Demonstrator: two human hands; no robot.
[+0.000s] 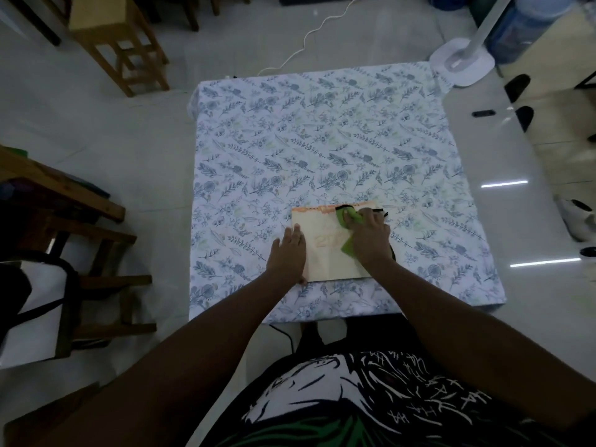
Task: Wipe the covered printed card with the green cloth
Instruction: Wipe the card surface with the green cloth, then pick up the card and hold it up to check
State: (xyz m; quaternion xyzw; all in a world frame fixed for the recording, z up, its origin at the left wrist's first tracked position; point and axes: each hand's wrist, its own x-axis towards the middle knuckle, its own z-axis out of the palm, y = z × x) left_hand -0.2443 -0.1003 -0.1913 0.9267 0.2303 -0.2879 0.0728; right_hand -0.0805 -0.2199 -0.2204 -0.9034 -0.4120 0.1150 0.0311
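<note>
Here, the printed card (325,250) lies flat on the desk (322,140), near the front edge at about 6 o'clock of the desktop, close in front of the person. Pale cream face, faint orange numerals mid-sheet, an orange strip along the far edge. Whether the clear cover is on it I cannot tell in this dim light.

Left hand (288,253) lies spread on the card's left margin, at 9 o'clock of the sheet. Fingers flat and wide, gripping nothing. My reading: it pins the card so the wiping does not drag it over the cloth-covered top.

Right hand (371,235) sits on the card's far right part, about 1 o'clock. Fingers curled down over the green cloth (346,221), bunching it under the palm; one corner trails out toward 7 o'clock beneath the wrist. The bunching likely gives a firm pad to press with. A dark strap or cord shows beside this hand at the far edge; I cannot tell what it is.

Surface: a square desk under a white tablecloth (258,188) printed with blue-grey leaves, smooth, hanging over the edges. Nothing else on it that I can see.

Room: glossy pale tiled floor (161,150) with light streaks. Wooden stool (119,43) at 11 o'clock, a white fan base (462,61) at 1 o'clock with a white cable (309,37) snaking at 12. Wooden furniture at 9 o'clock.
</note>
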